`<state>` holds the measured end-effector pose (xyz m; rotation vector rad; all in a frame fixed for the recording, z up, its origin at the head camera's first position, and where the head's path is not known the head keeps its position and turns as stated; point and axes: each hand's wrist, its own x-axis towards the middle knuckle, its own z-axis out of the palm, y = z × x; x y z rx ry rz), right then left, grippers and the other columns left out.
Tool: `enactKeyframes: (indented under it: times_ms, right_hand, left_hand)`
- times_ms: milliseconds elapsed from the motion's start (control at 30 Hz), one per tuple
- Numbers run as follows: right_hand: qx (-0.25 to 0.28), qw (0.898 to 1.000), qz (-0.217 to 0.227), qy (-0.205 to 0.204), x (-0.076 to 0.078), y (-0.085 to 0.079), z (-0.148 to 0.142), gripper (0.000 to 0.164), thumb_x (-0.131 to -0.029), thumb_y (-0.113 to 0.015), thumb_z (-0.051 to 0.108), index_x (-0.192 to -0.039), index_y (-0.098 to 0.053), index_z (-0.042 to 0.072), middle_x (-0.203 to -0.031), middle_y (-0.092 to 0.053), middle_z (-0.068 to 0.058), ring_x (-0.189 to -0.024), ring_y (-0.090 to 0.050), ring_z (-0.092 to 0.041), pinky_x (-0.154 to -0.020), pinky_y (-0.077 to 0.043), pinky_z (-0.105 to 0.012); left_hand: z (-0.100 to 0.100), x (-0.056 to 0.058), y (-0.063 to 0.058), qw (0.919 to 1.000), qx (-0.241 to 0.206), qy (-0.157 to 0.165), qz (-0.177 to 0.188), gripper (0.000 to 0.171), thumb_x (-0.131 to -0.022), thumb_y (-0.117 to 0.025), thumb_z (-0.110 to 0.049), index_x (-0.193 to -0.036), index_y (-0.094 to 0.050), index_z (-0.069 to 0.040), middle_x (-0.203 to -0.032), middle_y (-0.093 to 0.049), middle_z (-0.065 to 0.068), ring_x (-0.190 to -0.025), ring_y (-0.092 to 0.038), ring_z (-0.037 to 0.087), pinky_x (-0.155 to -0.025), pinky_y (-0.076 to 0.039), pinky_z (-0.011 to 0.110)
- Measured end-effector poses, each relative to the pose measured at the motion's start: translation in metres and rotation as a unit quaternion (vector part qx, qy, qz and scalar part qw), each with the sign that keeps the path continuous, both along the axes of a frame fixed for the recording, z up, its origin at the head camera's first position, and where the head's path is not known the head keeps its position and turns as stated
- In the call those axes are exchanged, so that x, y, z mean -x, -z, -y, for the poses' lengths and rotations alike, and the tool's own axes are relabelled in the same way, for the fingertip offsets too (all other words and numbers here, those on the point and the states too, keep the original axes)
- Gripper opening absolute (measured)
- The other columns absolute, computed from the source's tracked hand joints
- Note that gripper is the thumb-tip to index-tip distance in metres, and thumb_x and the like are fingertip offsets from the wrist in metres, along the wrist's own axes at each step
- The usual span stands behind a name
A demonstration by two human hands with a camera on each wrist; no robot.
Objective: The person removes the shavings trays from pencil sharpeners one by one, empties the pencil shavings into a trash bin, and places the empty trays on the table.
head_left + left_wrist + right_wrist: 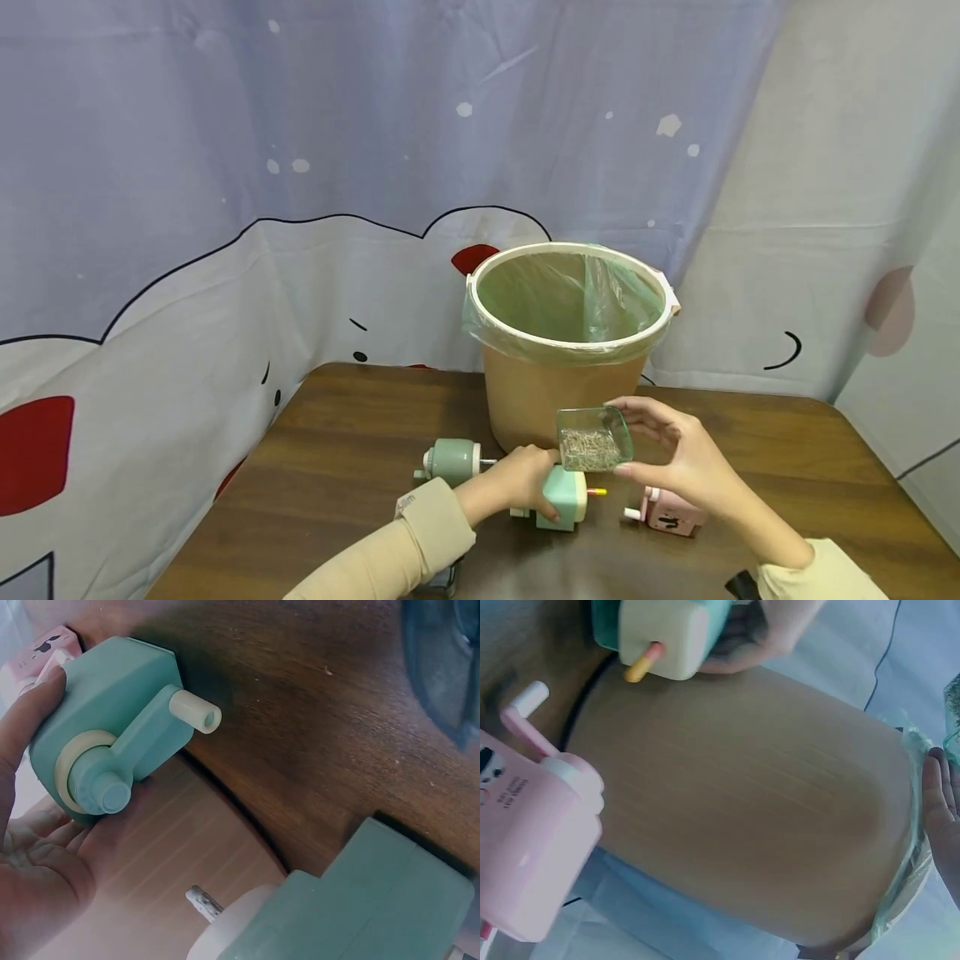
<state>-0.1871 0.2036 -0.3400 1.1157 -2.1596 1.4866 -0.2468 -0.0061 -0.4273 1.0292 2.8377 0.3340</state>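
My left hand (527,477) grips a mint-green crank pencil sharpener (558,500) on the table, thumb on one side and fingers on the other. A short yellow-and-red pencil (597,492) sticks out of its cream front, while its crank (154,731) faces the left wrist camera. Between thumb and fingertips, my right hand (678,454) pinches a small clear shavings tray (623,433) by its side. Pale shavings (588,452) cover the tray's bottom. It is raised above the table, overlapping the bin's front in the head view and near the bag-covered rim in the right wrist view.
Behind the hands stands a tan bin (562,396) lined with a green plastic bag (622,308). A darker green sharpener (453,461) lies to the left, and a pink one (678,512) sits under the right hand. A dark see-through object (442,667) is near the left forearm.
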Motion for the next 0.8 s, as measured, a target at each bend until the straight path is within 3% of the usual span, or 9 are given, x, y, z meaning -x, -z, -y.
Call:
enactKeyframes:
  times_ms: [167, 333, 633, 800]
  right_hand:
    - [0.019, 0.999, -0.008, -0.034, 0.004, -0.013, 0.004, 0.059, -0.067, -0.069, -0.02, -0.122, -0.05, -0.012, -0.118, -0.061, 0.01, -0.104, -0.058, 0.0, -0.09, -0.045, -0.013]
    - [0.023, 0.999, -0.007, -0.032, 0.009, -0.032, 0.008, 0.059, -0.067, -0.069, -0.02, -0.122, -0.051, -0.01, -0.117, -0.062, 0.01, -0.104, -0.059, -0.001, -0.09, -0.045, -0.013]
    - [0.042, 0.998, 0.002, -0.048, 0.022, -0.095, 0.015, 0.06, -0.069, -0.066, -0.021, -0.121, -0.057, 0.007, -0.113, -0.065, 0.006, -0.103, -0.061, -0.003, -0.09, -0.046, -0.014]
    - [0.069, 0.996, 0.012, -0.058, 0.03, -0.126, 0.02, 0.058, -0.069, -0.063, -0.024, -0.117, -0.059, 0.008, -0.111, -0.066, 0.003, -0.104, -0.062, -0.005, -0.092, -0.046, -0.015]
  left_hand:
    - [-0.003, 0.002, 0.002, 0.9997, 0.021, 0.001, -0.011, 0.062, -0.06, -0.087, -0.041, -0.106, -0.062, -0.008, -0.085, -0.065, -0.003, -0.069, -0.058, 0.006, -0.061, -0.046, 0.017]
    - [-0.005, 0.002, -0.001, 0.9995, 0.029, -0.001, 0.007, 0.065, -0.06, -0.088, -0.039, -0.11, -0.062, -0.006, -0.089, -0.066, -0.001, -0.072, -0.06, 0.008, -0.063, -0.047, 0.018]
    - [-0.006, -0.001, -0.006, 0.9998, 0.008, -0.001, 0.02, 0.064, -0.056, -0.091, -0.035, -0.107, -0.064, -0.006, -0.09, -0.067, -0.001, -0.074, -0.059, 0.008, -0.065, -0.046, 0.017]
    - [-0.007, 0.001, -0.007, 0.9999, 0.008, -0.003, 0.013, 0.061, -0.055, -0.091, -0.034, -0.103, -0.065, -0.006, -0.086, -0.066, -0.003, -0.07, -0.057, 0.007, -0.064, -0.045, 0.016]
